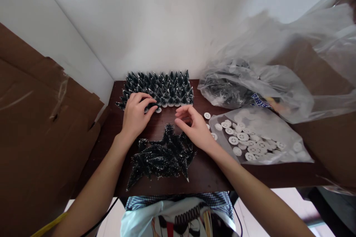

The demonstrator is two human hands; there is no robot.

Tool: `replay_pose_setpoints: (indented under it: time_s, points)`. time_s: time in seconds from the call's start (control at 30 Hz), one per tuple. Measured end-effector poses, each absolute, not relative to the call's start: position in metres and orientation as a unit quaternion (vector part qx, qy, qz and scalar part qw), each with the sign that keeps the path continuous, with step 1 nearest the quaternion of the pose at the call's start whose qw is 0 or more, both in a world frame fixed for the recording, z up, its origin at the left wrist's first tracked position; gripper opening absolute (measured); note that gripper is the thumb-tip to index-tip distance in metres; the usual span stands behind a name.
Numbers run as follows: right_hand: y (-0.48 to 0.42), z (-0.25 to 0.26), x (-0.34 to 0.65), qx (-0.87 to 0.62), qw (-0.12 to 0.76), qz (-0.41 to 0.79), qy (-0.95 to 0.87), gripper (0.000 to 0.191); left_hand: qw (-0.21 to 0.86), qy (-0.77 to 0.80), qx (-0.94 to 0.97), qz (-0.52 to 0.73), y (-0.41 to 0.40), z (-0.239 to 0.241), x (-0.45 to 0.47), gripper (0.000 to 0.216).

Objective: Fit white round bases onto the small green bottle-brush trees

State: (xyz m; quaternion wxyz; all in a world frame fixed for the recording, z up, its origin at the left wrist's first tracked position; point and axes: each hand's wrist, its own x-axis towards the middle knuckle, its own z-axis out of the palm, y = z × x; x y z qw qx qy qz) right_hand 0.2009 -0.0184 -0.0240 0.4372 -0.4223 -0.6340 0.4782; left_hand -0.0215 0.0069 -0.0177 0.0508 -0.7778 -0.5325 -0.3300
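Clearly, the standing trees, small, dark green and flecked with white, are packed in rows on a dark brown table, and everything else can be placed from them. Their front row shows round white bases along its edge. The left hand is at the left front corner of the standing trees, its fingers curved and its thumb close to the fingertips, a narrow gap between; one of the front trees with a white base sits right at those fingertips, but I cannot tell whether it is gripped or only touched. The right hand is just in front of the right end of the standing trees, half curled, with thumb and fingers moderately apart and nothing seen between them. On the near side of the standing trees, a heap of loose trees lies flat and tangled, partly under the right hand. To the right and front of the standing trees are a few loose white discs, beside a clear bag of white discs. Right of the standing trees slumps a larger plastic bag with dark contents. Behind them rises a white wall, and well to their left stands a brown cardboard box
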Motion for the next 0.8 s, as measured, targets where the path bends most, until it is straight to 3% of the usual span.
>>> replay_pose_setpoints:
  time_s: [0.3,0.5,0.7,0.8]
  points:
    - [-0.010,-0.016,0.213,-0.435,0.457,0.448,-0.633,0.015,0.053,-0.536,-0.776,-0.329,0.006,-0.017,-0.021,0.011]
    - [0.007,-0.006,0.241,-0.492,0.498,0.300,-0.648,0.013,0.060,-0.539,-0.773,-0.330,0.005,-0.016,-0.019,0.014]
    - [0.011,-0.013,0.253,-0.557,0.384,0.138,-0.723,0.018,0.072,-0.507,-0.762,-0.395,0.000,-0.007,-0.015,0.016]
    - [0.009,-0.016,0.251,-0.585,0.304,0.096,-0.746,0.023,0.019,-0.449,-0.792,-0.414,-0.005,0.000,-0.011,0.017]
